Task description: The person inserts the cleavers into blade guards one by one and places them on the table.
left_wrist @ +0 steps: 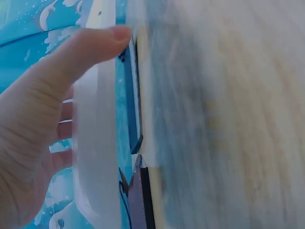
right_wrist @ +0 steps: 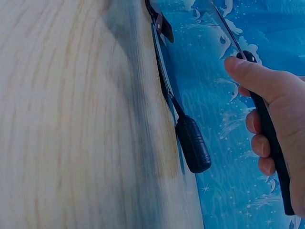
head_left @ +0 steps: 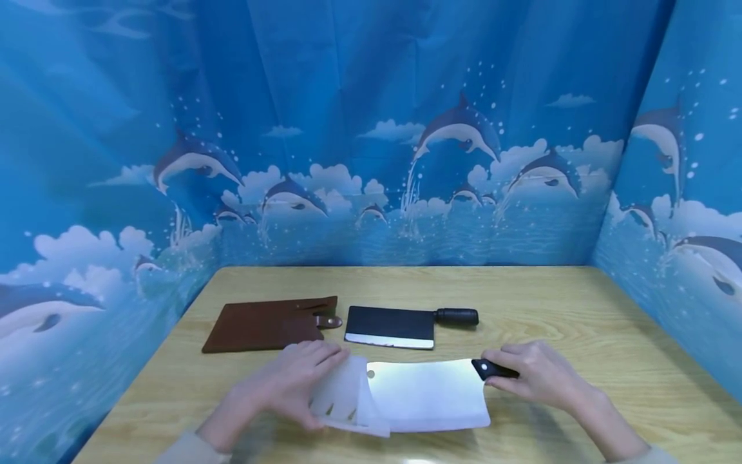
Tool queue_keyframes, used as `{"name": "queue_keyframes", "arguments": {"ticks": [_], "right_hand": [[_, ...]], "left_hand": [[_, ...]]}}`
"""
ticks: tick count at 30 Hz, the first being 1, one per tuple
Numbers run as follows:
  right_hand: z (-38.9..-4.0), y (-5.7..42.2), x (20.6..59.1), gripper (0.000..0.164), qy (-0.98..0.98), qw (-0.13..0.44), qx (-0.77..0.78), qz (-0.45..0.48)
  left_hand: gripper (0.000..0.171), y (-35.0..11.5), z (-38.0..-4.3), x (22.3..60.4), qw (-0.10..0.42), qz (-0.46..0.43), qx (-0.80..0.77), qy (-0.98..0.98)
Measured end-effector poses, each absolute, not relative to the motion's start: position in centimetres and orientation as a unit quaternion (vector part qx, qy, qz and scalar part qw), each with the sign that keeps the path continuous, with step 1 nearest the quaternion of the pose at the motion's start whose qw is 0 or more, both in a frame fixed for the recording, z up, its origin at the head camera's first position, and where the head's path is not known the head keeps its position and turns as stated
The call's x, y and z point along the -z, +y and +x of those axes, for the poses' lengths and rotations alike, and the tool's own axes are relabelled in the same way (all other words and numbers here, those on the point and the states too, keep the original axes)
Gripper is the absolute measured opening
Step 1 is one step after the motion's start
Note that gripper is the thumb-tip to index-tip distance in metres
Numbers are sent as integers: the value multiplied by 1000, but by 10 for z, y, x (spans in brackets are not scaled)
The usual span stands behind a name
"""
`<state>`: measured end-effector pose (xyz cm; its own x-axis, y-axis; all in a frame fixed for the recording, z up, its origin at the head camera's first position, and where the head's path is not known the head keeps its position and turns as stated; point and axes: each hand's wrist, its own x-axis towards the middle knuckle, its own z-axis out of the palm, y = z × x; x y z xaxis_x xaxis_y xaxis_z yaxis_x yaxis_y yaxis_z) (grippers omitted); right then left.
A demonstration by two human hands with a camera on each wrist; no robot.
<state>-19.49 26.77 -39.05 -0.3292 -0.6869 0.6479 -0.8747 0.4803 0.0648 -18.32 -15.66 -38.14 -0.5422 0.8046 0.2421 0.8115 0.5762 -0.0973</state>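
Note:
My right hand (head_left: 536,374) grips the black handle (right_wrist: 271,138) of a shiny cleaver (head_left: 429,396), its wide blade pointing left above the table. A translucent white blade sleeve (head_left: 348,393) is held in my left hand (head_left: 301,380), thumb on one side and fingers on the other in the left wrist view. The sleeve's flared right edge meets the far end of the cleaver's blade, near its round hole. Whether the blade's end lies inside or only against the sleeve I cannot tell. Small greenish marks show along the sleeve's lower part.
Behind the hands lies a second cleaver (head_left: 391,325) with a dark blade, bright edge and black handle. To its left lies a brown leather sheath (head_left: 266,325) with a snap strap. The wooden table (head_left: 580,309) is bordered by blue dolphin-print curtains (head_left: 371,129) at the back and sides.

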Motion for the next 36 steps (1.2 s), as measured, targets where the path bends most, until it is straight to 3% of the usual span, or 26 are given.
{"name": "queue_keyframes", "arguments": {"ticks": [16,26,36], "right_hand": [[-198,268,390,28,-798,276,-138,517],[-187,274,403,33,-805,272,-164,501],[-176,270,400,30,-814,265,-150,494]], "left_hand": [[105,-151,-176,386,125,-500,13,-857],[106,-147,-161,400,105,-452,2,-886],[110,-142,-156,405,172,-443,-15,-880]]}}
